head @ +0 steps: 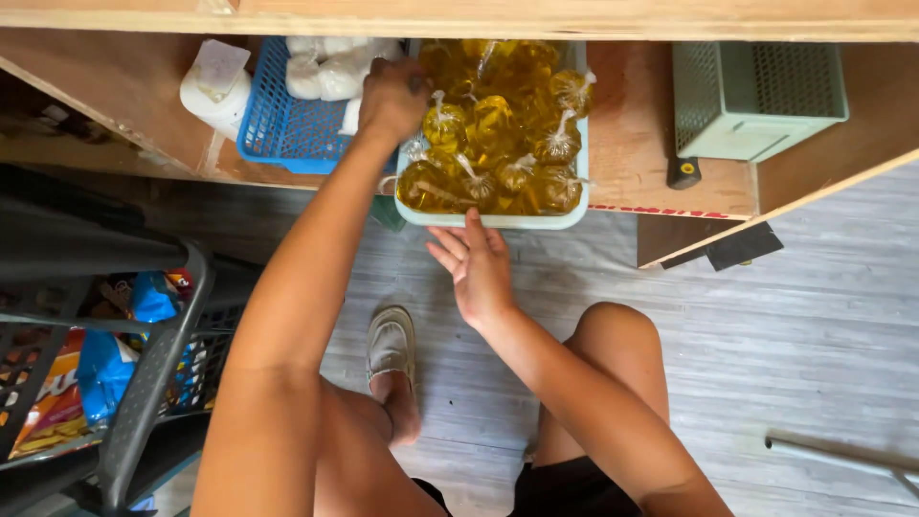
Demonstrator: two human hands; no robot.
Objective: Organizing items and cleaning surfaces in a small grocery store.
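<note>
Pale green plastic tub point(498, 221) full of tied clear bags of yellow oil point(498, 134) is sitting on the wooden shelf point(627, 144), overhanging its front edge. We are curling our left hand point(392, 96) closed over the tub's far left corner, and pressing our open right hand point(476, 268) against its near wall. One blue plastic basket point(287, 129) of white bags is crowding its left side; one green mesh box point(756, 96) is standing well apart.

The picture is bright with soft daylight and mostly sharp. The little bags of yellow oil point(498, 134) glow and show small shiny spots (the light goes right through them). It gets dark at the left, by the black rack point(144, 383). The straight shelf point(661, 163) edges bend near the sides.
</note>
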